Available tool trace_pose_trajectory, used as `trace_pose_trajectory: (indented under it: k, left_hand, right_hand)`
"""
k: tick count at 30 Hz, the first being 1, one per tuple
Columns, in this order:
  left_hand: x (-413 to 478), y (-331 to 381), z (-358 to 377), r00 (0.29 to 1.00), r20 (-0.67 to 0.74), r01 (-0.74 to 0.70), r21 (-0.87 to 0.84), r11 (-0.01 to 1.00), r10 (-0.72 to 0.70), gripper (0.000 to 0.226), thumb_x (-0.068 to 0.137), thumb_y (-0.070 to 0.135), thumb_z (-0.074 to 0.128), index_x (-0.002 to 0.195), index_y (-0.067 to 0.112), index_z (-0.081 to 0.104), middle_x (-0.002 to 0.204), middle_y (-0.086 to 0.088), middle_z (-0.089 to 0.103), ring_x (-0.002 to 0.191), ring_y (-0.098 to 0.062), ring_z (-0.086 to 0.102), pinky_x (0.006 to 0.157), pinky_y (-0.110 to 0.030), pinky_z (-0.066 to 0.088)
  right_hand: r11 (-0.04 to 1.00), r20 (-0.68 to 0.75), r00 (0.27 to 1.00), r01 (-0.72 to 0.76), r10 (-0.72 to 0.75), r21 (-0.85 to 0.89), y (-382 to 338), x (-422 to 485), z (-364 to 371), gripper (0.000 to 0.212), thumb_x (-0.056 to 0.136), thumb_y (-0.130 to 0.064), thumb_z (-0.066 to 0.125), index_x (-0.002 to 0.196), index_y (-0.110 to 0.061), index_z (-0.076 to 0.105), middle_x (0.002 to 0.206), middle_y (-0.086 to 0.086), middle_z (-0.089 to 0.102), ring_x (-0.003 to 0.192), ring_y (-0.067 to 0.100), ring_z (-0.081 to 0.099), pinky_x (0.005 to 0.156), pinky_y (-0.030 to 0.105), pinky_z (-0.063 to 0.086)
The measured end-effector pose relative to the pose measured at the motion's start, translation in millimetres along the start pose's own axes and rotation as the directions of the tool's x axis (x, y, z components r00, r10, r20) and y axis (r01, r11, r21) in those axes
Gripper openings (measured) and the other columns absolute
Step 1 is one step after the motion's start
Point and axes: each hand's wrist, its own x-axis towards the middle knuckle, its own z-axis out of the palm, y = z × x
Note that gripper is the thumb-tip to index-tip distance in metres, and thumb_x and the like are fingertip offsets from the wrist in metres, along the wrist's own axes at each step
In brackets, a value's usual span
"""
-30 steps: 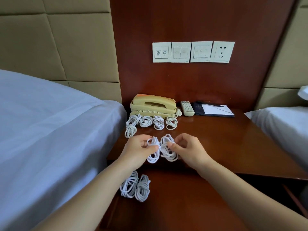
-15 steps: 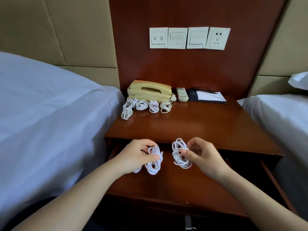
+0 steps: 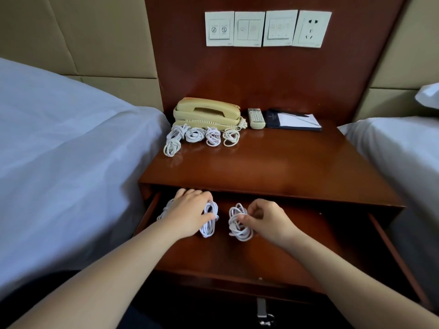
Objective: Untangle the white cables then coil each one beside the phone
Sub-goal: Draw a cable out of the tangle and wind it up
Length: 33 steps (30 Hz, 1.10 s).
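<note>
A beige phone (image 3: 206,113) stands at the back of the nightstand top (image 3: 273,167). Several coiled white cables (image 3: 202,138) lie in a row in front of it. Down in the open drawer (image 3: 297,252), my left hand (image 3: 188,213) holds a white cable bundle (image 3: 209,222) between thumb and fingers. More white cable (image 3: 164,210) shows under that hand on its left side. My right hand (image 3: 266,219) pinches a second white bundle (image 3: 238,224), which rests on the drawer floor.
A remote control (image 3: 256,118) and a notepad folder with a pen (image 3: 294,120) lie right of the phone. White-sheeted beds (image 3: 71,157) flank the nightstand on both sides. Wall switches and a socket (image 3: 267,28) sit above. A metal drawer handle (image 3: 261,309) is at the front.
Both hands have pulled two cable bundles apart and brought them down from above the nightstand top into the open drawer. The camera has tilted downward.
</note>
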Motion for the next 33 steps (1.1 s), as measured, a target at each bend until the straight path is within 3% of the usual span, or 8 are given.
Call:
trace_pose_trajectory:
  k: [6, 12, 19, 25, 27, 30, 33]
  left_hand:
    - [-3, -10, 5, 1.000, -0.010, 0.011, 0.101, 0.995, -0.010, 0.050, 0.098, 0.036, 0.042, 0.144, 0.020, 0.029, 0.145, 0.004, 0.039, 0.135, -0.015, 0.031, 0.112, -0.029, 0.015]
    - [-9, -9, 3, 0.999, -0.019, 0.037, 0.147, 0.988, -0.035, 0.051, 0.100, 0.031, 0.040, 0.148, 0.023, 0.025, 0.148, 0.005, 0.034, 0.136, -0.016, 0.030, 0.111, -0.031, 0.018]
    - [-11, -7, 2, 0.996, 0.082, 0.035, 0.092, 0.995, -0.043, 0.054, 0.102, 0.023, 0.036, 0.151, 0.016, 0.015, 0.153, 0.000, 0.030, 0.141, -0.018, 0.024, 0.113, -0.033, 0.022]
    - [-15, 0, -20, 0.980, 0.198, 0.017, -0.083, 0.996, 0.000, 0.056, 0.100, 0.032, 0.040, 0.150, 0.015, 0.022, 0.155, -0.003, 0.025, 0.142, -0.021, 0.024, 0.114, -0.037, 0.025]
    - [-18, 2, -31, 0.982, 0.188, -0.006, -0.150, 0.989, 0.034, 0.050, 0.098, 0.034, 0.043, 0.145, 0.017, 0.035, 0.147, -0.003, 0.039, 0.134, -0.020, 0.038, 0.109, -0.038, 0.034]
    - [-16, 2, -51, 0.990, 0.133, -0.008, -0.279, 0.960, 0.047, 0.034, 0.096, 0.029, 0.047, 0.127, 0.018, 0.056, 0.115, -0.001, 0.064, 0.110, -0.015, 0.056, 0.098, -0.036, 0.045]
    - [-4, -9, -66, 1.000, 0.027, 0.009, -0.295, 0.955, -0.001, 0.022, 0.095, 0.027, 0.051, 0.111, 0.018, 0.064, 0.095, 0.006, 0.066, 0.095, -0.013, 0.062, 0.091, -0.031, 0.048]
  right_hand:
    - [0.999, 0.001, 1.000, -0.025, 0.025, -0.032, -4, 14, 25, 0.027, 0.082, -0.030, 0.071, 0.072, -0.019, 0.048, 0.073, 0.004, 0.061, 0.066, 0.021, 0.059, 0.062, 0.030, 0.048]
    - [0.999, 0.035, 0.999, -0.028, 0.029, -0.038, -9, 20, 36, 0.023, 0.086, -0.023, 0.065, 0.074, -0.022, 0.046, 0.084, 0.012, 0.066, 0.080, 0.031, 0.066, 0.069, 0.037, 0.052]
    - [0.976, 0.128, 0.991, 0.057, -0.030, -0.212, -11, 16, 31, 0.011, 0.093, -0.022, 0.055, 0.098, -0.015, 0.049, 0.091, 0.005, 0.060, 0.072, 0.017, 0.053, 0.060, 0.027, 0.040]
    - [0.940, 0.182, 0.982, 0.100, -0.041, -0.326, -28, 13, 17, 0.029, 0.092, -0.030, 0.055, 0.116, -0.013, 0.055, 0.108, 0.006, 0.062, 0.096, 0.024, 0.060, 0.084, 0.038, 0.051]
    - [0.922, 0.199, 0.977, 0.142, -0.073, -0.359, -40, 15, 5, 0.025, 0.092, -0.030, 0.055, 0.110, -0.013, 0.060, 0.105, 0.006, 0.066, 0.095, 0.023, 0.062, 0.084, 0.038, 0.051]
    - [0.916, 0.243, 0.966, 0.171, -0.084, -0.362, -61, 21, -14, 0.019, 0.093, -0.028, 0.053, 0.096, -0.014, 0.066, 0.086, 0.005, 0.072, 0.077, 0.017, 0.068, 0.077, 0.032, 0.054]
    - [0.914, 0.233, 0.966, 0.192, -0.112, -0.358, -79, 32, -26, 0.019, 0.095, -0.025, 0.051, 0.094, -0.013, 0.065, 0.080, -0.001, 0.071, 0.062, 0.009, 0.066, 0.073, 0.029, 0.055]
